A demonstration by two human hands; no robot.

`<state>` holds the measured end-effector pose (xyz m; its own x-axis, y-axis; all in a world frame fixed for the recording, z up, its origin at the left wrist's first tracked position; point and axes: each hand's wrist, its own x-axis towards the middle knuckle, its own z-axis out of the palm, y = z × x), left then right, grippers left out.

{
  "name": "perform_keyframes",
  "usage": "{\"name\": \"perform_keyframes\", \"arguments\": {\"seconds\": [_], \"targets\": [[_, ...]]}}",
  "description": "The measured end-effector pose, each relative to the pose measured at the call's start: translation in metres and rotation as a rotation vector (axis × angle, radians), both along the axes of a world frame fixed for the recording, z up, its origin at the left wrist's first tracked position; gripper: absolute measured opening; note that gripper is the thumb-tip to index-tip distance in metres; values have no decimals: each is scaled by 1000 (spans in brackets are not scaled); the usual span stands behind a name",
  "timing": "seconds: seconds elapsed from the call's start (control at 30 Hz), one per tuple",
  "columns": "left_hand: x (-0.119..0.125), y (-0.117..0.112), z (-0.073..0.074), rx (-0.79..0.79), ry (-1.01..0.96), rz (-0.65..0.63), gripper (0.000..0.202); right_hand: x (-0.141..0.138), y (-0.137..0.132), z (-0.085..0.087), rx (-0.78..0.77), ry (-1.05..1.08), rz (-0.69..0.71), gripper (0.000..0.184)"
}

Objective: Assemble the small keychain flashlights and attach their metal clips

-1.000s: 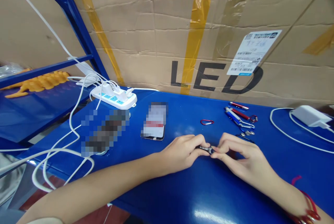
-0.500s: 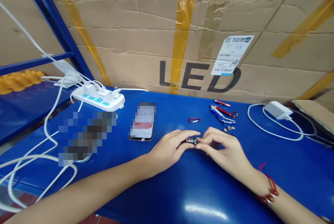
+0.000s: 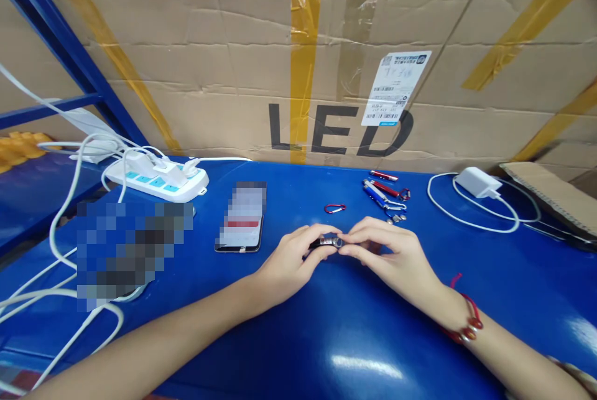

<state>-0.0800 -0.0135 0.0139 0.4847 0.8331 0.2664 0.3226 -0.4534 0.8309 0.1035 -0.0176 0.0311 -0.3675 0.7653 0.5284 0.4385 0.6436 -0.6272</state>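
Note:
Both my hands rest on the blue table [image 3: 336, 338] and meet over a small black cylinder with a silver end, a little torch [image 3: 326, 242]. My left hand [image 3: 291, 260] pinches its black body between thumb and fingers. My right hand [image 3: 389, 254] is closed on the silver end with its fingertips. Just behind my hands lie a red carabiner clip [image 3: 334, 208], a few more small torches in red and blue [image 3: 383, 191] and some small silver discs [image 3: 398, 218].
A phone [image 3: 240, 226] lies left of my hands. A white power strip [image 3: 156, 179] with plugs and white cables [image 3: 60, 226] fills the left side. A white charger [image 3: 476, 182] with its coiled cable sits at the right. A big cardboard box [image 3: 326, 58] marked LED stands behind.
The view has shifted, so everything sits further left and a little higher in the picture. My hands keep the same hold on the small torch, with only slight finger movement.

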Motion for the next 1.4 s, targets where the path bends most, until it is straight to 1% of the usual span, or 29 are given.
{"name": "perform_keyframes", "arguments": {"seconds": [0.07, 0.23, 0.3, 0.37, 0.43, 0.5, 0.57, 0.6, 0.7, 0.8, 0.9, 1.03, 1.1, 1.2, 1.3, 1.4], "targets": [[0, 1, 0, -9, -2, 11, 21, 1, 1, -2, 0, -22, -21, 12], [1, 3, 2, -25, 3, 47, 16, 7, 4, -5, -33, -106, -107, 22], [1, 3, 3, -44, 4, 56, 16, 11, 6, -4, -12, -155, -140, 25], [2, 3, 5, -61, 4, 67, 16, 18, 10, -1, 52, -239, -180, 25], [3, 2, 6, -75, 5, 84, 16, 27, 15, 5, 143, -346, -265, 23], [3, 1, 7, -83, 5, 108, 16, 38, 21, 10, 203, -424, -404, 22], [4, 0, 8, -98, -1, 132, 16, 49, 26, 15, 175, -484, -498, 25], [4, -1, 8, -111, -8, 143, 17, 54, 28, 17, 132, -531, -503, 26], [5, -2, 10, -158, -35, 160, 17, 63, 30, 19, -7, -670, -430, 24], [4, -2, 11, -176, -46, 164, 16, 64, 29, 21, -86, -736, -388, 21], [4, -1, 11, -171, -45, 172, 15, 61, 27, 21, -128, -711, -360, 23], [3, 0, 10, -157, -54, 191, 12, 55, 26, 17, -252, -648, -175, 36], [4, 0, 9, -152, -66, 194, 11, 51, 26, 16, -295, -632, -122, 38], [4, -2, 9, -162, -61, 205, 9, 48, 27, 14, -329, -606, -83, 30], [4, -3, 10, -180, -22, 218, 14, 47, 29, 12, -341, -572, -59, 22], [4, -3, 10, -141, 14, 205, 19, 52, 31, 7, -256, -557, -57, 20]]}}
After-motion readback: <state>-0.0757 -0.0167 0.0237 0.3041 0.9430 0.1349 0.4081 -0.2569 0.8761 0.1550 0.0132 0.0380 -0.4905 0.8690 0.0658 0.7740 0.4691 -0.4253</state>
